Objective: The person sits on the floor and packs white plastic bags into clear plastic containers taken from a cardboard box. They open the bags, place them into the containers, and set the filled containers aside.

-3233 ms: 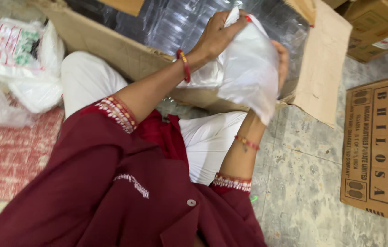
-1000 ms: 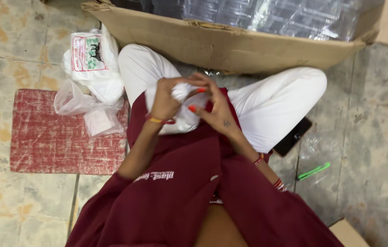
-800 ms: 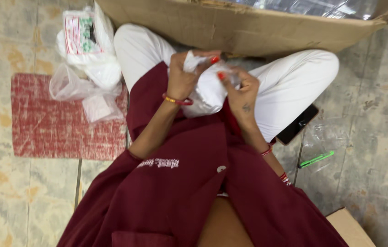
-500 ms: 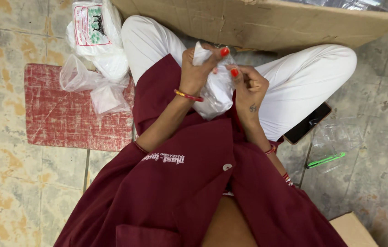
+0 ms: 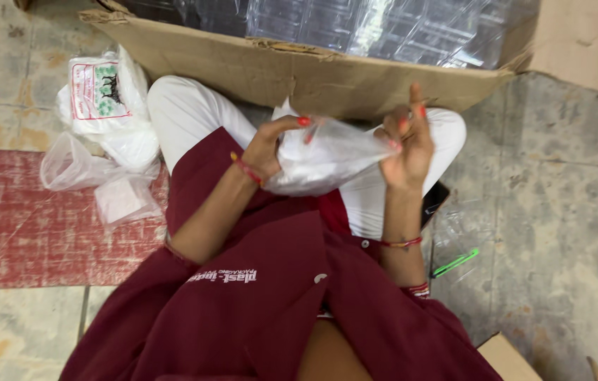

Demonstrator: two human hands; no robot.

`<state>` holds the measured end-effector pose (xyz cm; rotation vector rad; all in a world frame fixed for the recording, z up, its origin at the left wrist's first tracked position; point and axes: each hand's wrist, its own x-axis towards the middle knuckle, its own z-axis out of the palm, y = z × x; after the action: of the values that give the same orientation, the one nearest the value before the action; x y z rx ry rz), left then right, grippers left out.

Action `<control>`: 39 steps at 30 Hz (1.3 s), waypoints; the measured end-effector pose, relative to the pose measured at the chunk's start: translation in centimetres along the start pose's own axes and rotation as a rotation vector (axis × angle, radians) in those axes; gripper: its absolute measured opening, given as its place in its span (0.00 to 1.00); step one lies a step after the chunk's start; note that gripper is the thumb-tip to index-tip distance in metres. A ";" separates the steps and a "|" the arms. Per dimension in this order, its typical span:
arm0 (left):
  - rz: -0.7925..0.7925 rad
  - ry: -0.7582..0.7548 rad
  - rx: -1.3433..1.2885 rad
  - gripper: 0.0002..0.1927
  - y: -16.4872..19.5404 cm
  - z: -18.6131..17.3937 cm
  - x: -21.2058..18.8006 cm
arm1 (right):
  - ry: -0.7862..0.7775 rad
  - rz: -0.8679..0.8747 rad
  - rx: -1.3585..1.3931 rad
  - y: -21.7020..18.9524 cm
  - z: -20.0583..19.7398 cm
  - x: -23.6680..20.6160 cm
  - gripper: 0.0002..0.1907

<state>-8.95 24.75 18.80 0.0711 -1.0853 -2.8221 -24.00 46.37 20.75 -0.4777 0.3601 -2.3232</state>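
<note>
Over the lap of a seated person in a maroon top and white trousers, the left hand (image 5: 271, 144) and the right hand (image 5: 406, 144) hold a clear plastic bag (image 5: 324, 159) filled with something white. Left fingers (image 5: 297, 124) curl around the bag's near end, grasping it; right fingers (image 5: 403, 125) pinch its far end, with the index finger raised free. Just beyond the knees stands an open cardboard box (image 5: 299, 67) lined with shiny plastic. On the floor to the person's left lie white filled bags (image 5: 105, 106) beside a red mat (image 5: 45, 219). A green pen (image 5: 455, 262) lies on the floor near the right elbow.
</note>
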 end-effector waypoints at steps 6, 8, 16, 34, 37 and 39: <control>0.151 0.046 0.484 0.07 5.8 3.0 9.4 | -0.112 0.130 -0.921 -3.8 0.9 3.9 0.25; 0.204 -0.040 0.585 0.07 6.0 4.0 11.1 | -0.076 0.174 -1.132 -3.9 -0.5 4.1 0.17; 0.038 0.132 0.487 0.07 0.2 4.2 13.1 | -0.019 -0.148 -0.314 -6.3 -3.8 2.7 0.10; 0.436 0.176 2.002 0.07 -1.6 6.3 33.6 | 0.058 -0.512 -2.397 -13.3 -5.9 17.0 0.21; 0.514 0.130 2.058 0.06 -2.3 6.4 33.6 | 0.130 -0.365 -2.463 -13.5 -6.1 16.8 0.18; 0.636 0.116 2.093 0.06 -2.5 6.1 33.2 | 0.244 -0.165 -2.513 -14.1 -7.3 16.4 0.13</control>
<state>-42.68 26.51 21.60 0.0317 -2.5912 -0.2869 -46.68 45.45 23.50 -1.1203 3.1648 -0.6155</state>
